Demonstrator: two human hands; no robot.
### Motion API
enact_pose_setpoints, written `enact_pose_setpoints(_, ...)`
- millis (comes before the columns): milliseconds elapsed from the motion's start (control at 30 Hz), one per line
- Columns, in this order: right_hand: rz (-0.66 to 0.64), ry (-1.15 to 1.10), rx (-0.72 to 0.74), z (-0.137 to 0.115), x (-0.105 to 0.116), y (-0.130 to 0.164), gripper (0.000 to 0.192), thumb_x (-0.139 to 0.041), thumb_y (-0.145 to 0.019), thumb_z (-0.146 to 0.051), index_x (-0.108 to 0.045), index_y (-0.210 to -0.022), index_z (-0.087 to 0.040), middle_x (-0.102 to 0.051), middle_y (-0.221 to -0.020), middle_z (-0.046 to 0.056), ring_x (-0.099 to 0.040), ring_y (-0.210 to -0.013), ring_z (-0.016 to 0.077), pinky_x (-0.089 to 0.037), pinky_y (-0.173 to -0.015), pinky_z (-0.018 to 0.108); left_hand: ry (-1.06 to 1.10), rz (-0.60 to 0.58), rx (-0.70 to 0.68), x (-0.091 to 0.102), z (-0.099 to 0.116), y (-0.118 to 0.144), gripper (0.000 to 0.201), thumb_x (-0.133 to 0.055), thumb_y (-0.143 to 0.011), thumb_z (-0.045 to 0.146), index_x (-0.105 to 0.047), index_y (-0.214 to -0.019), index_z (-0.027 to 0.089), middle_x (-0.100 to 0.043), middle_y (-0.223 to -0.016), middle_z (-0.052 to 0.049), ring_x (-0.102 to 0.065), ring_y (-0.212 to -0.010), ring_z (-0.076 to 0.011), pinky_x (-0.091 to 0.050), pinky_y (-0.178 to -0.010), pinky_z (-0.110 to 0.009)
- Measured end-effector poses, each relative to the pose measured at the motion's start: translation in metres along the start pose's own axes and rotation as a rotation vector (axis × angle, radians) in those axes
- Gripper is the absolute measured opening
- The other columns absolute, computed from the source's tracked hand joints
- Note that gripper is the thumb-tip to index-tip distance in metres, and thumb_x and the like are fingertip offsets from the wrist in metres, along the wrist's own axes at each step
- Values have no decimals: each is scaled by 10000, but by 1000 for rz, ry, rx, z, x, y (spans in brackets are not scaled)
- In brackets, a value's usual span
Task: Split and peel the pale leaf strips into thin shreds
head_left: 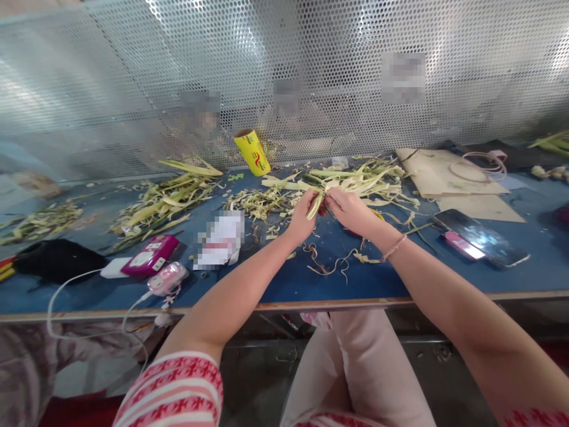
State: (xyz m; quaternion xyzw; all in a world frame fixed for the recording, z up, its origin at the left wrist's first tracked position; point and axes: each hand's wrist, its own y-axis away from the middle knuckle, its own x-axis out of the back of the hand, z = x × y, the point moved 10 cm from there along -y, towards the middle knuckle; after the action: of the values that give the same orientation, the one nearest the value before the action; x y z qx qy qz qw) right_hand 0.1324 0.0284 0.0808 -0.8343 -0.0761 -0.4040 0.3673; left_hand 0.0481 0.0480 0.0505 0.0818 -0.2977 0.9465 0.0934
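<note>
In the middle of the table, my left hand [304, 214] is closed on a pale green leafy strip [316, 206], pinched near the fingertips. My right hand [350, 209] meets it from the right with its fingers also closed on the same plant piece; the exact grip is partly hidden. Right behind both hands lies a loose heap of pale green and yellowish leaf strips [371, 182]. Smaller brownish scraps [260, 203] are scattered to the left of my left hand. Thin root-like strings [329, 270] lie on the blue tabletop in front of the hands.
A yellow tube [252, 153] leans near the perforated metal panel [338, 35]. Another leaf heap [166, 198] lies left. Nearer are a magenta box [151, 256], a pink cased charger [168, 279] with white cable, and a black cloth item [60, 260]. A phone [480, 237] and brown cardboard [444, 172] lie right.
</note>
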Motion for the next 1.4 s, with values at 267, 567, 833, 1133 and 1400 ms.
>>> enact_pose_setpoints(267,-62,-160,57,-6,2,0,167,-357,-873,-175,-380,-717,-231,-569,-679,13,-500,-625,145,-368,-617,271,6,79,26,2,-1,6,251,-404,-934,435,-453,-829,212,-530,-622,20,-527,-576,-120,-449,-614,-295)
enact_pose_setpoints(567,-114,-140,13,-2,-3,1,165,-379,-908,-201,-419,-749,-219,-595,-718,19,-528,-658,144,-400,-636,279,51,35,55,0,-8,2,301,-425,-914,495,-470,-827,210,-527,-613,22,-532,-567,-119,-455,-607,-286)
enact_pose_setpoints(833,175,114,113,-9,30,4,192,-376,-943,-227,-558,-998,-202,-609,-992,114,-548,-1001,247,-433,-887,432,56,13,19,16,-13,-16,471,-409,-851,647,-539,-828,195,-562,-694,-14,-496,-582,-114,-429,-574,-274)
enact_pose_setpoints(1133,138,265,172,-14,19,6,155,-459,-911,-206,-568,-1020,-194,-609,-1064,119,-520,-1061,276,-403,-948,467,67,-112,-2,0,-20,-11,467,-382,-859,647,-514,-812,202,-500,-629,-4,-483,-575,-123,-443,-586,-293)
enact_pose_setpoints(1400,60,175,76,2,1,3,113,-402,-916,-162,-513,-921,-181,-563,-893,92,-531,-820,213,-445,-759,352,85,-129,13,-5,-15,-8,414,-502,-821,622,-498,-940,225,-517,-665,9,-488,-580,-125,-431,-569,-287)
